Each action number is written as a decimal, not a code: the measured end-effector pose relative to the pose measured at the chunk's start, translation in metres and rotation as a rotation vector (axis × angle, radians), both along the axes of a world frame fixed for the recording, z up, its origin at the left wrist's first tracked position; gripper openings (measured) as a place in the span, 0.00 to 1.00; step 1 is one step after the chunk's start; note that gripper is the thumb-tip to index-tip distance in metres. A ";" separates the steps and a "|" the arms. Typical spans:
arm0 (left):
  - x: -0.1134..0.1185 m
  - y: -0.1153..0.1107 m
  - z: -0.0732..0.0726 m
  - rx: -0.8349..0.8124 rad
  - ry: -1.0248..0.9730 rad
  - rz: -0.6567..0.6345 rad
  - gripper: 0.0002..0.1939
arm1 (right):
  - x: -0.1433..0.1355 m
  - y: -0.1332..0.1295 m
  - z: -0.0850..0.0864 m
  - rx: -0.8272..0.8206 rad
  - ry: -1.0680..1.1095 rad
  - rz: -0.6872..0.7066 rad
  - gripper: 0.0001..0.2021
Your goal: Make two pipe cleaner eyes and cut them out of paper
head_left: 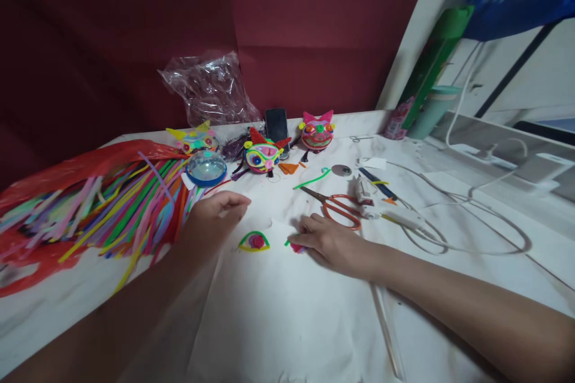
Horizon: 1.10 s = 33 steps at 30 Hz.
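My right hand (326, 245) is on the white paper (274, 317), its fingers closed on a pipe-cleaner eye (296, 248) with pink and green showing, mostly covered by the fingers. A matching eye (257, 242), pink in the middle with a green and yellow outline, lies on the paper between my hands. Above the paper's left side, my left hand (218, 212) has its thumb and fingers drawn together; whatever may be between them cannot be made out. Orange-handled scissors (339, 209) lie just beyond my right hand, near a curved green pipe cleaner (314, 178).
Colourful pipe cleaners (130, 209) spread over a red bag at left, beside a round blue-rimmed container (206, 169). Decorated animal heads (263, 152) and a phone (277, 124) stand at the back. A glue gun (395, 212) and white cables (494, 245) lie at right.
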<state>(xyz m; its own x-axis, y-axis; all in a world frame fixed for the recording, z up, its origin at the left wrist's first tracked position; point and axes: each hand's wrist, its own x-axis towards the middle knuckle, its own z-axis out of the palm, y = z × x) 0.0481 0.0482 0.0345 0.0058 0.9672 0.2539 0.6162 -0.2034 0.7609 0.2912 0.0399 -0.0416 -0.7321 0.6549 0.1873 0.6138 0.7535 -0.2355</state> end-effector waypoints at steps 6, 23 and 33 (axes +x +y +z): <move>-0.007 -0.027 -0.025 0.160 0.526 -0.434 0.13 | 0.001 0.000 0.001 -0.011 0.006 0.007 0.15; 0.033 -0.043 -0.080 0.511 0.721 -0.541 0.12 | 0.001 0.002 0.002 0.003 -0.010 -0.003 0.13; 0.032 -0.042 -0.088 0.512 0.644 -0.558 0.11 | 0.002 0.004 0.000 0.007 0.039 0.012 0.15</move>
<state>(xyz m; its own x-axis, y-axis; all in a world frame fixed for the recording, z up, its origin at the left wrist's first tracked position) 0.0800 0.0062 -0.0530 0.7103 0.5583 0.4288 0.5968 -0.8006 0.0538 0.2931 0.0434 -0.0416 -0.7322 0.6445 0.2201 0.5951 0.7626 -0.2535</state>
